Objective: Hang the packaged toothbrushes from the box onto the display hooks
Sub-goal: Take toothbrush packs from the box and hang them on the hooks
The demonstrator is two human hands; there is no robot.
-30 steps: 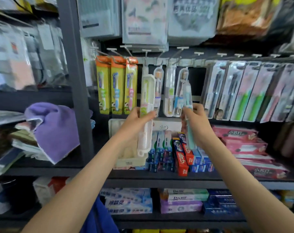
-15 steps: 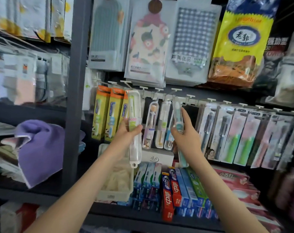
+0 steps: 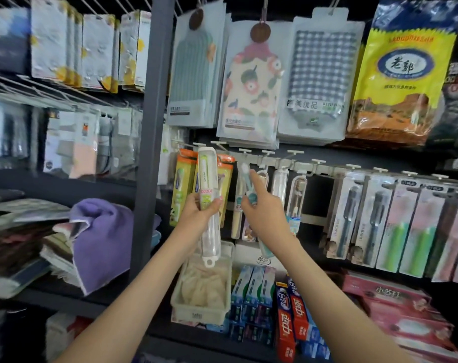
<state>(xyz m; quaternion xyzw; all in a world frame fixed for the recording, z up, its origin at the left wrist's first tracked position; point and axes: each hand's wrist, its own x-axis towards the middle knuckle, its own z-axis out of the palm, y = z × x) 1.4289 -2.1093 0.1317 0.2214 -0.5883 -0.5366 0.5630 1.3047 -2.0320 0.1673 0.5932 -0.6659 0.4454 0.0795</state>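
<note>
My left hand [image 3: 200,214] grips a long clear toothbrush case with a green-white brush [image 3: 209,184], held upright with its hang loop at the bottom, in front of the orange-yellow packs [image 3: 180,187]. My right hand [image 3: 264,213] holds a teal packaged toothbrush [image 3: 249,187] with the index finger stretched along it, its top just below the white display hooks [image 3: 267,154]. Clear-cased toothbrushes [image 3: 297,197] hang on hooks just to the right. No box is in sight.
Green and pink boxed toothbrushes [image 3: 395,221] hang further right. Toothpaste boxes [image 3: 285,315] and a white basket [image 3: 201,305] stand on the shelf below. A dark shelf upright [image 3: 150,142] rises at the left, with a purple towel [image 3: 102,239] beyond it.
Both hands have risen with their toothbrush packs towards the hook rail. The teal pack's top has come closer under a hook, and the view has tilted up.
</note>
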